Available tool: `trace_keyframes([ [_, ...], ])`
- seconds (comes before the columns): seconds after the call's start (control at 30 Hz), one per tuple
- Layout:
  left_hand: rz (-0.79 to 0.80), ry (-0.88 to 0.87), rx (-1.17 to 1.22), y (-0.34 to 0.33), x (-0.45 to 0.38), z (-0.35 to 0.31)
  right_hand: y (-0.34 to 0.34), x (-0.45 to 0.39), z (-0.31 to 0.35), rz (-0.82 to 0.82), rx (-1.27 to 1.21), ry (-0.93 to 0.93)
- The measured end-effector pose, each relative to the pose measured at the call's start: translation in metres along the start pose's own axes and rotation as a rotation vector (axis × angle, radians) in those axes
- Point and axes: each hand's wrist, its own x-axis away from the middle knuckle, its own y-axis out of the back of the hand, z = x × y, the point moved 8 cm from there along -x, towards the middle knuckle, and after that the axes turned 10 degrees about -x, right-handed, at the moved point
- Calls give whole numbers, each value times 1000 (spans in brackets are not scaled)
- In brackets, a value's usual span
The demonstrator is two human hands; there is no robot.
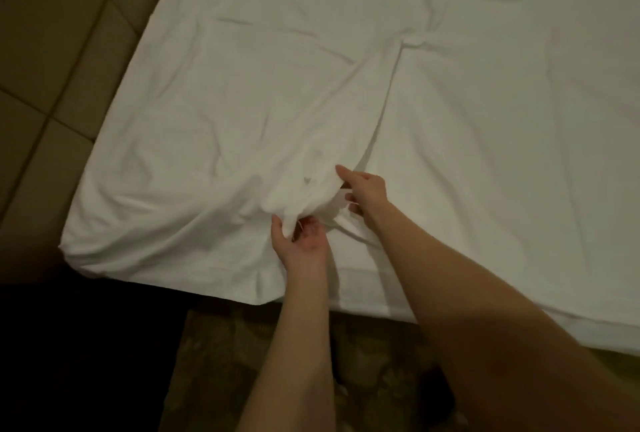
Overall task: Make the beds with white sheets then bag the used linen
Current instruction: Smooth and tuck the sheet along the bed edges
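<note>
My left hand [304, 241] lay palm-up with fingers curled into a bunched fold of the white sheet [346, 85], thumb pressed against the near side of the bunch. My right hand [365, 191] gripped the far side of that same bunch: thumb extended over the top, the other fingers curled beneath and mostly hidden by cloth. The bunch rose between the two hands, just inside the near edge of the bed. From it, creases ran outward across the sheet, which covered the mattress from the near corner to the far side. Tiled floor [52, 50] lay beyond the bed's left edge; patterned carpet [221, 355] below its near edge.
</note>
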Motion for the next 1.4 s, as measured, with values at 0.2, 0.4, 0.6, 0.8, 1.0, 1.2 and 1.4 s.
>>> trace_keyframes([
  [0.2, 52, -176, -248, -70, -4, -116, -79, 0, 42, 122, -119, -30],
  [0.4, 19, -353, -272, -134, -17, -188, -153, -10, 81, 255, -261, -35],
  [0.6, -29, -492, -271, -197, -50, -234, -200, -54, 135, 284, -303, -6],
  [0.8, -10, -534, -298, -247, -102, -270, -231, -108, 167, 258, -264, 12],
  [1.0, -38, -522, -378, -293, -144, -304, -280, -155, 174, 206, -338, -10],
  [1.2, -67, -475, -656, -332, -204, -338, -307, -203, 173, 88, -311, -28],
  [1.4, -115, -432, -853, -363, -250, -348, -322, -241, 172, -32, -360, 19],
])
